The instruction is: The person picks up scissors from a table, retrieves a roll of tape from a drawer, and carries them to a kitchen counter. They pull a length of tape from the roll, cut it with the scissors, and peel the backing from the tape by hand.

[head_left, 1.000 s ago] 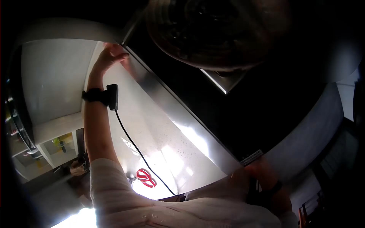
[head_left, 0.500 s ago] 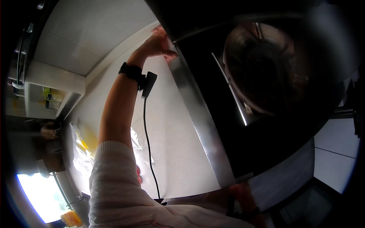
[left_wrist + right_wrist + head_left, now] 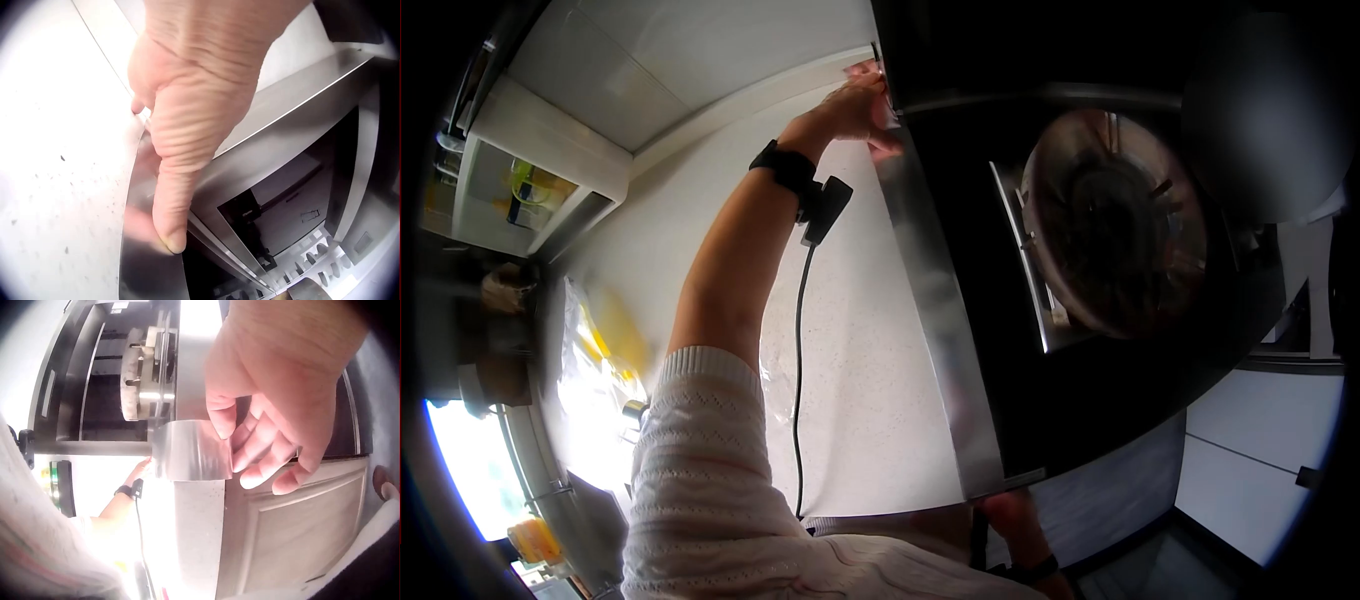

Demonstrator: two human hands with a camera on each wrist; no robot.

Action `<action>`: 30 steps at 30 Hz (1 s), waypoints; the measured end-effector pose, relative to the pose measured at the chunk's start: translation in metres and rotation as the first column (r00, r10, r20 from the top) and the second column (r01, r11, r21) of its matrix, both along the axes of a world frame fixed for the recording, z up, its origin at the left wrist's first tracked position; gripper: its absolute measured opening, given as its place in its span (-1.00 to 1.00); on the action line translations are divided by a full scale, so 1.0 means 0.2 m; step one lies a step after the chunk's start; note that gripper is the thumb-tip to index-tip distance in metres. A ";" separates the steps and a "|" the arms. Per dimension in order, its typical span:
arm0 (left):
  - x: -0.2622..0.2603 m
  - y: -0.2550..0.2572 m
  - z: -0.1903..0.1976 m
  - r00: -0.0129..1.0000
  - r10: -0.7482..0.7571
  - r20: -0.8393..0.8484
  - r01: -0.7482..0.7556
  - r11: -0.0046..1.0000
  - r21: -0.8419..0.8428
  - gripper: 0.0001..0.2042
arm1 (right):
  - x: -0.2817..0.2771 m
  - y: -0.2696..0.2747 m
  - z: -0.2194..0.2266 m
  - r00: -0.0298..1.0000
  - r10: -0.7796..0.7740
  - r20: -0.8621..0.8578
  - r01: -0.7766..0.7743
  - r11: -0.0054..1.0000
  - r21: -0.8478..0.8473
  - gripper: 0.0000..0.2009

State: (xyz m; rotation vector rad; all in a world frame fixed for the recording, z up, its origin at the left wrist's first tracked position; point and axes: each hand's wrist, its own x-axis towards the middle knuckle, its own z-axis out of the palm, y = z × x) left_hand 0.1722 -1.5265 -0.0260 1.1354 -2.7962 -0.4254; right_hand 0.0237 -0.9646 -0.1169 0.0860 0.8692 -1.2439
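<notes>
Head view: left hand (image 3: 855,105) is reaching up to the far corner of a steel strip (image 3: 935,300), the metal edging that is running along the side of a black cooktop (image 3: 1020,400). Left wrist view: the thumb (image 3: 172,187) is lying flat along the steel strip (image 3: 150,262), its tip pressing on the metal, while the other fingers are curling over the strip's far edge, so the hand is holding that corner. A speckled white countertop (image 3: 50,187) is lying just beside the grip, on the outer side of the strip.

Right wrist view: right hand (image 3: 275,425) is gripping the near corner of the steel strip (image 3: 194,450), thumb over the top face, fingers (image 3: 269,469) curling loosely below and beside it. A cabinet door (image 3: 294,531) is sitting directly under this grip. A round burner (image 3: 144,375) is sitting beyond the grip, inside the cooktop.

Head view: the burner (image 3: 1110,235) is lying between the two grips, just inward of the strip. A wrist-worn camera (image 3: 820,210) with a black cable (image 3: 798,380) is hanging below the left grip. A knitted sleeve (image 3: 700,480) is covering the left upper arm.
</notes>
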 end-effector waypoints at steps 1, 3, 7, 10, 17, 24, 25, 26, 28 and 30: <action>0.01 -0.02 -0.02 1.000 -0.006 -0.007 0.006 1.000 -0.005 -0.08 | 0.02 -0.07 0.09 0.972 0.102 -0.209 -0.090 0.994 0.068 -0.74; 0.02 -0.03 -0.03 1.000 -0.020 0.001 0.020 1.000 0.010 -0.11 | 0.00 -0.07 0.06 0.996 0.060 -0.063 -0.059 0.998 0.014 -0.68; 0.02 -0.05 -0.05 0.999 -0.002 -0.046 0.000 0.999 -0.039 -0.27 | -0.01 -0.06 0.03 0.891 0.296 -0.344 -0.314 0.950 0.004 -0.43; 0.02 -0.08 -0.04 0.984 0.158 -0.086 -0.140 0.972 0.188 -0.47 | -0.01 -0.03 -0.01 0.986 0.158 -0.052 -0.160 0.987 -0.025 -0.44; 0.04 0.00 0.01 0.980 0.196 -0.016 -0.195 0.978 0.077 -0.67 | -0.06 0.04 0.00 0.996 0.084 0.019 -0.083 0.996 -0.026 -0.55; 0.12 -0.08 -0.15 0.988 0.139 -0.063 -0.145 0.985 -0.092 -0.67 | -0.07 0.01 0.06 0.996 0.086 -0.038 -0.083 0.994 0.071 -0.77; 0.19 -0.20 -0.22 0.999 0.038 0.012 -0.037 0.993 -0.112 -0.64 | -0.07 0.05 -0.02 0.967 0.221 -0.126 -0.205 0.970 0.131 -0.73; 0.20 -0.17 -0.21 0.999 0.049 0.009 -0.049 0.996 -0.078 -0.59 | -0.06 0.02 0.00 0.951 0.250 -0.182 -0.219 0.959 0.178 -0.70; 0.19 -0.07 -0.19 0.997 0.063 -0.047 -0.072 0.975 -0.211 -0.55 | -0.09 0.01 0.02 0.931 0.320 -0.175 -0.315 0.947 0.053 -0.71; 0.17 0.05 -0.12 0.999 0.053 0.011 -0.048 0.963 -0.266 -0.54 | -0.10 0.02 0.05 0.915 0.342 -0.215 -0.332 0.940 0.079 -0.75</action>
